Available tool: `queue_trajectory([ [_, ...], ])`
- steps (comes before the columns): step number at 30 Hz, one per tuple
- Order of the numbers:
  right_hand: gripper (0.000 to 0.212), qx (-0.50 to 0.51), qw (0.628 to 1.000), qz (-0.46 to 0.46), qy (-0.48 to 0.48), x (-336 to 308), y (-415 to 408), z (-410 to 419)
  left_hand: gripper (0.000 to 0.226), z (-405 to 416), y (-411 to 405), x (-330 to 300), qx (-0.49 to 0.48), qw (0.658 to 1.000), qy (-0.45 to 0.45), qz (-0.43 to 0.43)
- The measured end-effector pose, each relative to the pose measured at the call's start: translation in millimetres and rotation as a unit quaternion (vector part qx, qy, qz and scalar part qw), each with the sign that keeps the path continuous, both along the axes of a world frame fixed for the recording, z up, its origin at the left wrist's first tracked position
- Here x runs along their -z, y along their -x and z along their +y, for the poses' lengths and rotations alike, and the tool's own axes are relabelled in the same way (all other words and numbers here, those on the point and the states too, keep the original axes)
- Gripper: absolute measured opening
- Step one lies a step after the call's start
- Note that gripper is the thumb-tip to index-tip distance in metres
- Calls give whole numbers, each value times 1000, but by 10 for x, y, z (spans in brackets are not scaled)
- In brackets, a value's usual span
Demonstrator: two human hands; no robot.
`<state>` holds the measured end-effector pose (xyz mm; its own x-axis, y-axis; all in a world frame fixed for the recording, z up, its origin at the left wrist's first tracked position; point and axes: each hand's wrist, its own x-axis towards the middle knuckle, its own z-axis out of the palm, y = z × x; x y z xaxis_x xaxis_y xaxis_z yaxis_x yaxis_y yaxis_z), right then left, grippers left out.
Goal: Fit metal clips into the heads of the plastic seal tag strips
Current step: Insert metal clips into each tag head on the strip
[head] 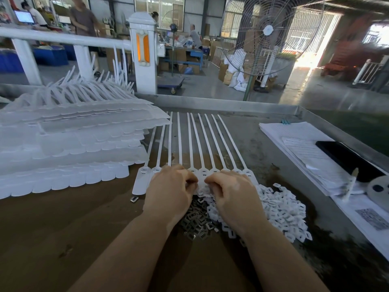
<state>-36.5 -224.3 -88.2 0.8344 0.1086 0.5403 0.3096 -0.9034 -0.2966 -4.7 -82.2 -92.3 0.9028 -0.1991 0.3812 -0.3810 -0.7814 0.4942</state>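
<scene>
On the left of the counter (63, 218) sits a stack of spare strips (69, 144); we leave it alone. Our row of seal tag strips (195, 144) lies flat, heads nearest us. Our left hand (170, 186) and right hand (231, 190) meet over the middle heads, fingers curled; what each grip holds we cannot tell. The metal clips (195, 220) lie heaped just below, white caps (282, 209) to the right. We should seat each clip square in its slot and press evenly.
</scene>
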Motion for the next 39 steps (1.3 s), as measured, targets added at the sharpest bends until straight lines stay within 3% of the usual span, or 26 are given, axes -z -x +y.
queue_trajectory([
  [39, 15, -4, 1000, 23, -9, -11, 11, -1, 13, 5, 18, 15, -2, 1000, 10, 1],
])
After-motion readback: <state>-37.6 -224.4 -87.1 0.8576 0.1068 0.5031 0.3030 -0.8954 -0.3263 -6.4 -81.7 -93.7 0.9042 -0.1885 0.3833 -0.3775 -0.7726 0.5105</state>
